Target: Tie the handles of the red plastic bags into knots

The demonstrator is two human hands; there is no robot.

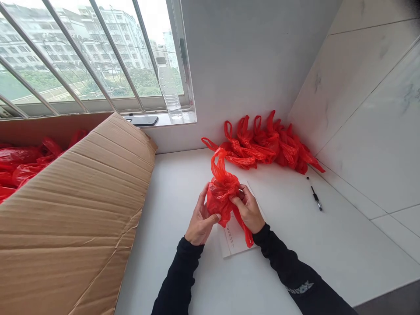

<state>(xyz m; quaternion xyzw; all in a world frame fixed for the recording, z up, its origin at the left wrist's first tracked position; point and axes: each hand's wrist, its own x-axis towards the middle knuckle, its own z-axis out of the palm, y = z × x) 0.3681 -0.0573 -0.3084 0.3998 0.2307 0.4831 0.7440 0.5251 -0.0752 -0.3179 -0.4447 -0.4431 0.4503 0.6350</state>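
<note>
Between my two hands is a red plastic bag [221,197], bunched up, with one handle loop standing up and another hanging down. My left hand [201,221] grips its left side, thumb across the lower front. On the other side my right hand [248,209] closes on the bag with thumb and fingers. What the bag contains is hidden. Beneath it a sheet of paper [233,240] with handwritten marks lies on the white table [177,192], partly covered by the bag and my right hand.
Several red plastic bags [262,142] lie in a row against the wall. A black-and-clear pen [315,194] rests at right. At left stands a cardboard box [82,210] with red bags inside. On the windowsill are a clear bottle [169,89] and a dark phone-like object [143,121].
</note>
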